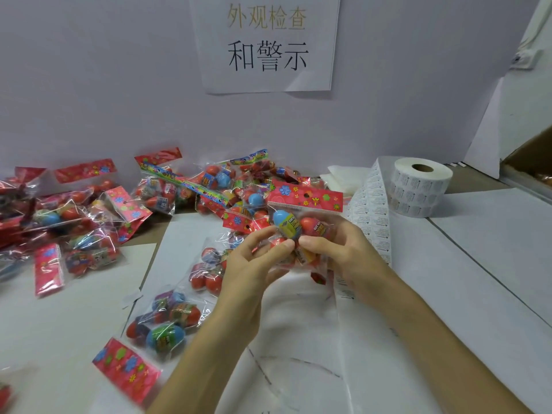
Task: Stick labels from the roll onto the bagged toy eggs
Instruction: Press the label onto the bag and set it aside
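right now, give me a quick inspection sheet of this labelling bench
surface: white table, panel seams visible
job's things: bag of toy eggs held up over the table; label roll on its end at the right rear, label strip unwound toward the person
clutter: pile of bagged eggs heaped at the back and left; loose bags at the front left
hands: left hand and right hand both grip the bag of toy eggs
cables: nothing seen
surroundings: white wall with a paper sign; cardboard box at the right edge
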A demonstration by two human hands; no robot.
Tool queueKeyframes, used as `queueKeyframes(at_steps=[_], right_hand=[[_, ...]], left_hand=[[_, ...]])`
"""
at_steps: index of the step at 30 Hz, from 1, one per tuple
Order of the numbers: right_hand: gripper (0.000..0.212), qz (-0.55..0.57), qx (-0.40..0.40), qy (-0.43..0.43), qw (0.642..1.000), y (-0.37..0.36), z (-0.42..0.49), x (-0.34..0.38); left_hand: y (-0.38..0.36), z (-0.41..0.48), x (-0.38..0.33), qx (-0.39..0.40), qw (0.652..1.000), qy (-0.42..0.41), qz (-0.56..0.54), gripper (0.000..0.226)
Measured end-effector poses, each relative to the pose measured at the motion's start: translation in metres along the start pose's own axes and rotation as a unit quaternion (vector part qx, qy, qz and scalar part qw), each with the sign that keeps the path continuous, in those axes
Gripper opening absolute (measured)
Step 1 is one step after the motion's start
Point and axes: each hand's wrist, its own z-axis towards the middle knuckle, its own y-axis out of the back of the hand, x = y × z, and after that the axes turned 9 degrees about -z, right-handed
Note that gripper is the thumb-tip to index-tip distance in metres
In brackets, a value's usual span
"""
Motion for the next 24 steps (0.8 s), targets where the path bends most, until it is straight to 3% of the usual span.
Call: queueKeyframes(at_steps=[5,10,20,24], right_hand=[[0.052,-0.046,0.02,0.002,0.999,0.0,-0.003,0.001],[0.052,-0.049,0.006,0.011,0.999,-0.006,-0.003,0.0],[0.04,-0.054,-0.008,-0.013,0.998,0.003,0.001,-0.005],[0.034,-0.094,0.018,-0.012,0.995,0.004,-0.002,-0.002]], left_hand=[[-0.001,-0.001,0.001,-0.008,1.0,-0.016,-0.001,0.058],[0.0,-0.001,0.003,-0.012,1.0,-0.017,0.02,0.035],[-0.006,-0.003,0.006,-0.016,0.998,0.003,0.058,0.038],[-0.003,-0.002,0.001,-0.044,0.996,-0.027,0.067,0.041]])
